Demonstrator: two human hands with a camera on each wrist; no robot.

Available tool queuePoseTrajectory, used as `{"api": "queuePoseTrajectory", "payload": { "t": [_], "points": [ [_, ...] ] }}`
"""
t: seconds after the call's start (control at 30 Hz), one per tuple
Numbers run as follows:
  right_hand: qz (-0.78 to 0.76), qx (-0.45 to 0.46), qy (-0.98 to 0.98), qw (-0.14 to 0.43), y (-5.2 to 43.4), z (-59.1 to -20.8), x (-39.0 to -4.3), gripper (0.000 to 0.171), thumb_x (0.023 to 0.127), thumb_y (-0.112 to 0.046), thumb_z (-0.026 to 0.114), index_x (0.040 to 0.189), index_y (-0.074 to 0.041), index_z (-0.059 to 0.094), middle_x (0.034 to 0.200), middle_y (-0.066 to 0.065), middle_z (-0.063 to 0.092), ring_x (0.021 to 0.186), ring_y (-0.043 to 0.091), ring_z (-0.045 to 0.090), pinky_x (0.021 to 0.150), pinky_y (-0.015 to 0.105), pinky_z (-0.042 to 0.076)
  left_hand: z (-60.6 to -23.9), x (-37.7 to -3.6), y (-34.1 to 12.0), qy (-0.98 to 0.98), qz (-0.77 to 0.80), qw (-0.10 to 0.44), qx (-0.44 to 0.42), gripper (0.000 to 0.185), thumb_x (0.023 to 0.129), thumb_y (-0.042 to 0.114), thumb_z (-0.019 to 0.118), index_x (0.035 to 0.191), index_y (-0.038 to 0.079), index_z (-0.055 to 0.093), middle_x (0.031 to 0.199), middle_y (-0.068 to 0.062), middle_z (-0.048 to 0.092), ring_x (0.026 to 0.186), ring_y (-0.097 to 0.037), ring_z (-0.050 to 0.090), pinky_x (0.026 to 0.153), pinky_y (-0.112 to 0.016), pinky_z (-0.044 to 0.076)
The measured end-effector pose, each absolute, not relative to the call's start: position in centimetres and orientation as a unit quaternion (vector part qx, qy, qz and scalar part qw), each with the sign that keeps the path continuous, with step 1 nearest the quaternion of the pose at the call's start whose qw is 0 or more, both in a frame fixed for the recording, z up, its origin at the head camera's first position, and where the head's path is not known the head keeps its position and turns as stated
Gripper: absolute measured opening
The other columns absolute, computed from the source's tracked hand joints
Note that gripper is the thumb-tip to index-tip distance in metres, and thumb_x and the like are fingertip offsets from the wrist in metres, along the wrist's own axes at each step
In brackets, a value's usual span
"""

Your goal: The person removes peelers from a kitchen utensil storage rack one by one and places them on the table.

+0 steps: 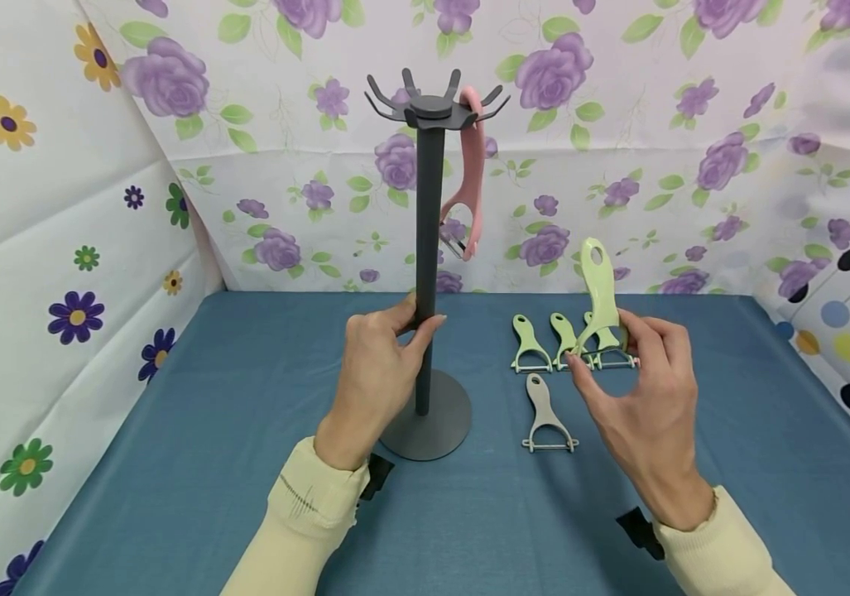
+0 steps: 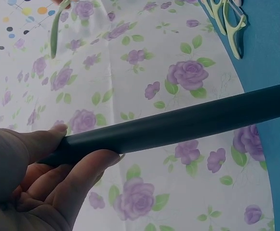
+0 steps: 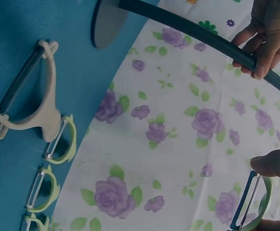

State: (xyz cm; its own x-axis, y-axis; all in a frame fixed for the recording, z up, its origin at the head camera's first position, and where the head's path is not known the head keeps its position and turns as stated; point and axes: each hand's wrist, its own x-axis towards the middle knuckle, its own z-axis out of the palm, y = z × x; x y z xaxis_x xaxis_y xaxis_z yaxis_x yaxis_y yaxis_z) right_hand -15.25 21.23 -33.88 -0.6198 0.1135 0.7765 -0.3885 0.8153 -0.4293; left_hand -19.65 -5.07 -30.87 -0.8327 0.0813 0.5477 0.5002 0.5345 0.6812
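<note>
Head view: my two hands at the rack, one steadying, one lifting a peeler.

My left hand has its grip wrapped around the grey stand pole, thumb and fingers curled about its lower half, wrist angled up from 6 o'clock. My right hand pinches a green peeler by its blade end, handle pointing up toward 12 o'clock, forearm coming in from 5 o'clock. A pink peeler hangs from the stand's hooked top. On the blue desk, three more green peelers lie in a row behind my right hand, with a beige peeler just in front of them. Floral cloth walls the space.
</note>
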Motion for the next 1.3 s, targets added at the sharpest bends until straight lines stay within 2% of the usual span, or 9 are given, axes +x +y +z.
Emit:
{"api": "queuePoseTrajectory", "payload": {
  "t": [0.3,0.5,0.57,0.67,0.73,0.97,1.3],
  "points": [
    [0.269,0.067,-0.869,0.409,22.0,-34.7,-15.3,0.075,0.076,-0.009,0.09,0.141,0.005,0.056,0.116,0.03,0.052,0.091,0.034,0.053,0.08,0.034,0.039,-30.8,-19.6,-5.1,-0.847,-0.451,0.226,-0.166,0.029,0.097,0.022,0.072,0.121,0.006,0.076,0.103,-0.013,0.08,0.099,-0.024,0.077,0.084,-0.041,0.063],
    [0.266,0.058,-0.879,0.391,22.4,-35.0,-15.3,0.076,0.075,-0.009,0.091,0.141,0.003,0.056,0.116,0.028,0.053,0.095,0.034,0.056,0.084,0.025,0.043,-30.8,-19.6,-5.2,-0.846,-0.454,0.224,-0.167,0.027,0.096,0.021,0.073,0.119,0.007,0.076,0.102,-0.013,0.08,0.099,-0.024,0.077,0.084,-0.041,0.063],
    [0.265,0.052,-0.884,0.381,22.4,-35.1,-15.3,0.073,0.075,-0.009,0.092,0.138,0.004,0.058,0.115,0.028,0.053,0.097,0.035,0.058,0.087,0.029,0.048,-30.8,-19.6,-5.2,-0.846,-0.456,0.222,-0.166,0.027,0.096,0.021,0.073,0.12,0.007,0.076,0.102,-0.013,0.08,0.099,-0.024,0.077,0.084,-0.041,0.063],
    [0.262,0.045,-0.891,0.367,22.5,-35.3,-15.2,0.067,0.074,-0.009,0.092,0.131,0.007,0.06,0.112,0.027,0.052,0.097,0.036,0.058,0.085,0.043,0.052,-30.8,-19.7,-5.2,-0.847,-0.457,0.218,-0.165,0.028,0.096,0.021,0.073,0.12,0.007,0.076,0.103,-0.013,0.08,0.1,-0.024,0.077,0.084,-0.041,0.063],
    [0.261,0.043,-0.895,0.36,22.6,-35.5,-15.1,0.065,0.074,-0.009,0.092,0.129,0.008,0.061,0.112,0.027,0.052,0.096,0.036,0.058,0.083,0.047,0.052,-30.8,-19.7,-5.2,-0.847,-0.457,0.216,-0.166,0.029,0.096,0.022,0.073,0.121,0.007,0.076,0.104,-0.013,0.079,0.1,-0.024,0.077,0.085,-0.042,0.063],
    [0.241,0.037,-0.906,0.346,23.0,-36.2,-15.2,0.064,0.075,-0.012,0.092,0.127,0.009,0.061,0.111,0.026,0.054,0.089,0.034,0.056,0.075,0.049,0.049,-30.7,-19.7,-5.3,-0.848,-0.457,0.213,-0.166,0.028,0.096,0.022,0.073,0.119,0.007,0.077,0.105,-0.013,0.079,0.101,-0.024,0.077,0.087,-0.042,0.062],
    [0.219,0.016,-0.926,0.307,23.5,-36.9,-15.2,0.063,0.076,-0.017,0.091,0.125,0.01,0.062,0.102,0.02,0.052,0.083,0.029,0.05,0.069,0.044,0.042,-30.5,-19.7,-5.4,-0.848,-0.46,0.204,-0.167,0.029,0.097,0.024,0.072,0.12,0.007,0.076,0.108,-0.013,0.079,0.101,-0.024,0.077,0.088,-0.041,0.062]
  ]
}}
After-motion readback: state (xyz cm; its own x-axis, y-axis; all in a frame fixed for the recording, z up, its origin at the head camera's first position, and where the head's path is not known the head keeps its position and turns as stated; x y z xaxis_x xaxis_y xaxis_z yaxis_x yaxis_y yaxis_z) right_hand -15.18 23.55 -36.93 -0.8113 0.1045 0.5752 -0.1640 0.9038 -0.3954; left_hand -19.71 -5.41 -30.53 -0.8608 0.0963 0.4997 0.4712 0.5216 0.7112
